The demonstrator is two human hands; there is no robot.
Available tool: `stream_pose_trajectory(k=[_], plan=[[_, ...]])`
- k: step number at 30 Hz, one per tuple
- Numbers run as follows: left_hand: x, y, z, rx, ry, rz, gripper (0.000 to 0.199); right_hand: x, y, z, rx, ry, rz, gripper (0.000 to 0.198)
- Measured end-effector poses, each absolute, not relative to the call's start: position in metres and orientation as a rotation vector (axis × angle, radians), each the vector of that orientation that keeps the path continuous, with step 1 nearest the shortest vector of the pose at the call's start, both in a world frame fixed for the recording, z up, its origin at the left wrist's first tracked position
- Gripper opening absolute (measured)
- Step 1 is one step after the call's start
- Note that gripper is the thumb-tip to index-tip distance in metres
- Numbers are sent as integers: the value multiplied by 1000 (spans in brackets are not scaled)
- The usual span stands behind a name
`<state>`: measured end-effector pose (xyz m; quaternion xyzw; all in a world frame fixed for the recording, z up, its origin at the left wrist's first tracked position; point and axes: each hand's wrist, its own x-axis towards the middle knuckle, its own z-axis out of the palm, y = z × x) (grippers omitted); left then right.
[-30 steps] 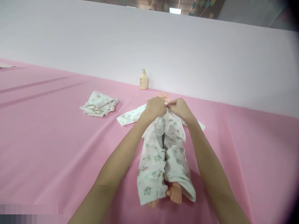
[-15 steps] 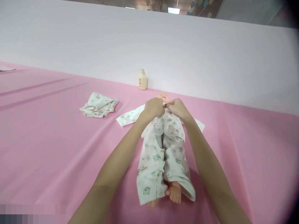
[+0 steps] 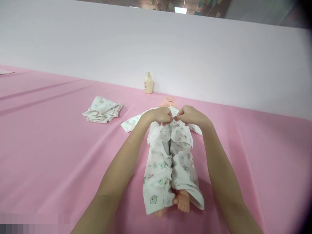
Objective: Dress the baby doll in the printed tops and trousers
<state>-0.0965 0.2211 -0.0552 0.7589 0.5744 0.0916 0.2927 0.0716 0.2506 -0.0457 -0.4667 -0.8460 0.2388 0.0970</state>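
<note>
At the far left edge a pale scrap of cloth (image 3: 5,71) lies flat on the pink sheet (image 3: 48,156) that covers the whole work surface. Further right, a small folded garment (image 3: 102,110) with a bear print sits on the sheet by itself, well apart from the hands. Behind it, against the white wall (image 3: 156,48), stands a cream pump bottle (image 3: 148,83), upright. Just below the bottle lies a baby doll (image 3: 168,101) on its back, head toward the wall and bare feet (image 3: 181,202) toward the camera, dressed in a printed white romper (image 3: 168,162) whose front is open down the middle. The left hand (image 3: 158,115) is curled tight, fingers pinching the left edge of the romper at the doll's chest. The right hand (image 3: 189,115) mirrors it just beside, fingers closed on the right edge, so the two sets of fingertips nearly meet over the chest. A sleeve (image 3: 133,123) of the romper spreads flat to the left of the left hand.
</note>
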Motion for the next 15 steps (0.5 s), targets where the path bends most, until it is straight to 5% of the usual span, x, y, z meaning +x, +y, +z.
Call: stream_pose_trajectory(k=[9, 15], plan=[[-96, 227, -60, 2062, 1599, 207, 17, 56, 243, -49, -1453, -2680, 511, 7], [-98, 224, -59, 2068, 1574, 187, 12, 63, 253, -54, -1336, -2624, 820, 5]])
